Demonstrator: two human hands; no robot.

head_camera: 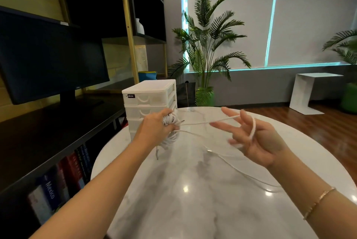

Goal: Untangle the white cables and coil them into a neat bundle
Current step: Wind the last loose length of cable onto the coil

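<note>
Left hand (154,124): fingers curled round the coil (170,132) of white cables, gripping it; loops hang below the fingers, one end (157,154) dangling beneath.
Right hand (257,138): fingers spread and nearly straight, palm up; free strand (197,123) draped across them, looped at the palm, not pinched.
Between hands: strand runs fairly taut from coil to right fingers.
Below right hand: slack cable (251,176) trails over the marble table (193,200).
Behind left hand: drawer unit (150,97).
Step, judged: coiling in progress, mostly wound. Next calls for carrying the strand round the coil, feeding slack without kinks.
</note>
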